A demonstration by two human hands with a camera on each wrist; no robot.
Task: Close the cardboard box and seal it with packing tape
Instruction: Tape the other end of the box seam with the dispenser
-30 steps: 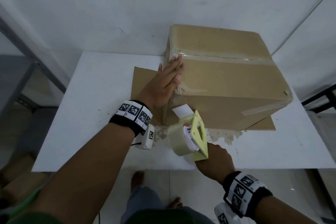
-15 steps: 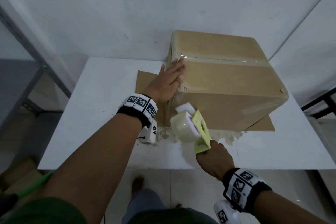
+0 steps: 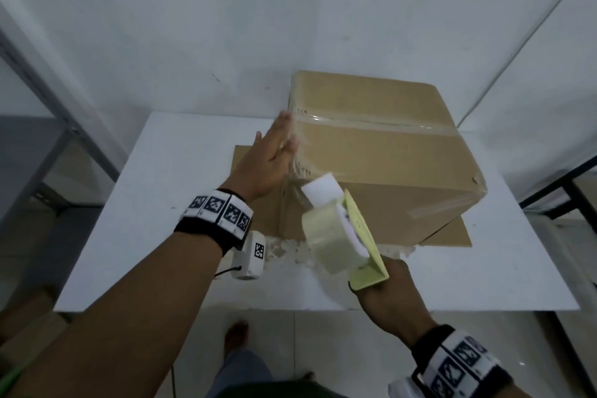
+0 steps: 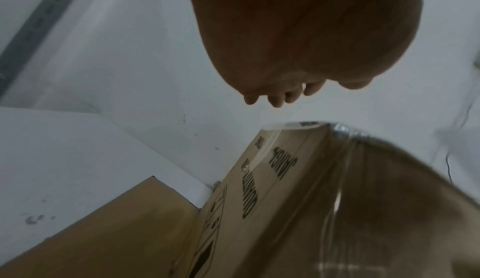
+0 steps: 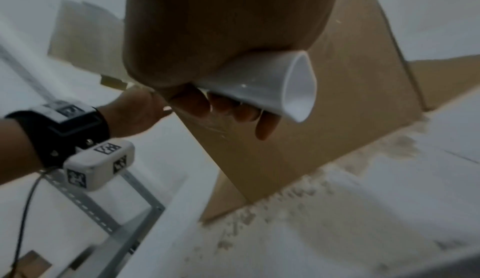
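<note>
White walls back a white bench [image 3: 181,203], on which the closed cardboard box [image 3: 381,168] is set over a flat cardboard sheet [image 3: 248,158]. Its left edge is met by the flat-fingered left hand [image 3: 269,161]. Nearer, the tape dispenser [image 3: 342,233] is gripped by the right hand [image 3: 391,297].

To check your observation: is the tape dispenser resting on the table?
No, the right hand holds the tape dispenser above the table.
</note>
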